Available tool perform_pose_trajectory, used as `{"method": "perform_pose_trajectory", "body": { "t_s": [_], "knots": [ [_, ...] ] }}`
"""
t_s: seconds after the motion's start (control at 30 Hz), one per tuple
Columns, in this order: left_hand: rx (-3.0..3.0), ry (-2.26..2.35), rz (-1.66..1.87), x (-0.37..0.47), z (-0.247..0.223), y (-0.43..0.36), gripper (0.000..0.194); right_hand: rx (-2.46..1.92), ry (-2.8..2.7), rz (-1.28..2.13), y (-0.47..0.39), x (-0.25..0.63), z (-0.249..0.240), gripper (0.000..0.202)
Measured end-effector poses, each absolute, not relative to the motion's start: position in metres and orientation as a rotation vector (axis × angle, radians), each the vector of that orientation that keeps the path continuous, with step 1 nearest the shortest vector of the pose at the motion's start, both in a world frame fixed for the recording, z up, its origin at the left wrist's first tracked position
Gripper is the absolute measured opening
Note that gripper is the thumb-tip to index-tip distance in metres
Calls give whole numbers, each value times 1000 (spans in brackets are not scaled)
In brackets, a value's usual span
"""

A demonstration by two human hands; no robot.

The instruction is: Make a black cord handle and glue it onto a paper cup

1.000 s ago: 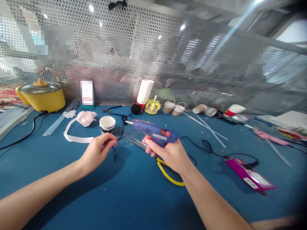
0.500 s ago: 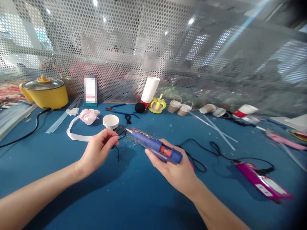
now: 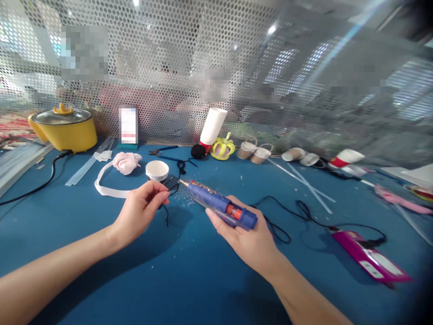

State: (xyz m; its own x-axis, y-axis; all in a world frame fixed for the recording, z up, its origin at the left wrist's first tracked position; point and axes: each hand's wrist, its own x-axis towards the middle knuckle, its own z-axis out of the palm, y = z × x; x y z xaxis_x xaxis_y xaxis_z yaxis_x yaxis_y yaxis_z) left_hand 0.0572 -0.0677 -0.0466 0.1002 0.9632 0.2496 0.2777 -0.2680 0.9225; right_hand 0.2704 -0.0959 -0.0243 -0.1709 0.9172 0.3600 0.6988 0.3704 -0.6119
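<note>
In my right hand (image 3: 250,239) is a blue hot glue gun (image 3: 219,203), its metal nozzle pointing left toward my other hand. My left hand (image 3: 144,207) pinches a thin black cord (image 3: 167,217); one end hangs below the fingers and another part runs up past the nozzle tip. Just behind the left fingers stands a white paper cup (image 3: 157,169) with dark cord around its lower part, partly hidden by the hand. A pink ribbon rose (image 3: 126,163) lies behind my left hand, beside a loop of white ribbon (image 3: 110,192).
Pliers (image 3: 162,151), a black yarn ball (image 3: 198,151), stacked cups (image 3: 213,126) and a yellow crown-like piece (image 3: 222,148) line the back. A yellow pot (image 3: 67,131) stands left. A purple power strip (image 3: 370,255) lies right, with a black cable (image 3: 304,210) leading toward the glue gun.
Almost nothing differs. The view has shifted very slightly, and both hands keep their hold on the cord and the glue gun.
</note>
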Motion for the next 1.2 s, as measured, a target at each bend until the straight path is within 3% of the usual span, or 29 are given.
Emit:
{"method": "perform_pose_trajectory", "body": {
  "t_s": [1.2],
  "knots": [
    [1813, 1240, 1215, 57, -48, -68, 15, -1294, -2004, 309, -100, 272, -14, 15]
  ]
}}
